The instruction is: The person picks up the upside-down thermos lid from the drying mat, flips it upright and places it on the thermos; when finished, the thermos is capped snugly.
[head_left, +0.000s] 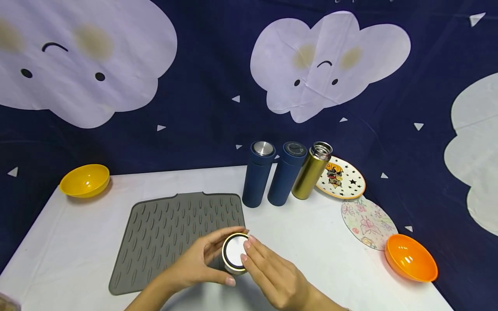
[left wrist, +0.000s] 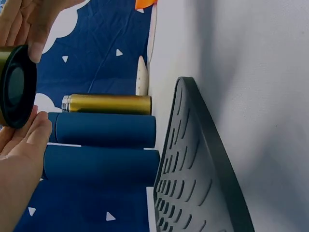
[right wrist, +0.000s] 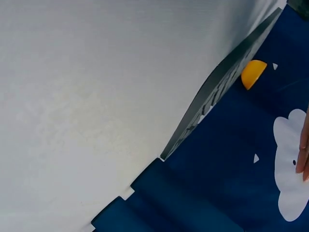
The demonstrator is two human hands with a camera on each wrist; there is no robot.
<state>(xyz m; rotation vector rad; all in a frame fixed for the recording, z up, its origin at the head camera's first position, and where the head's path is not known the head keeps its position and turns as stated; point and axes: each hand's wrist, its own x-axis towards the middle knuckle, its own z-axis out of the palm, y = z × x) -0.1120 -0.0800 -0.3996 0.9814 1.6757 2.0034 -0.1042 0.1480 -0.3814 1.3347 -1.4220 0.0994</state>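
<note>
One white table (head_left: 295, 242) we see. On its left part lies grey ridged mat (head_left: 171, 233). Near mat's far right corner stand two blue bottles (head_left: 255, 183); beside them, gold bottle (head_left: 309, 175) with open mouth. Left hand (head_left: 194, 265) curves thumb and fingers round gold-rimmed piece (head_left: 235, 252); right hand (head_left: 278, 276) pinches it, fingers on top face. Piece we find held above table, dark underside visible from left wrist.
</note>
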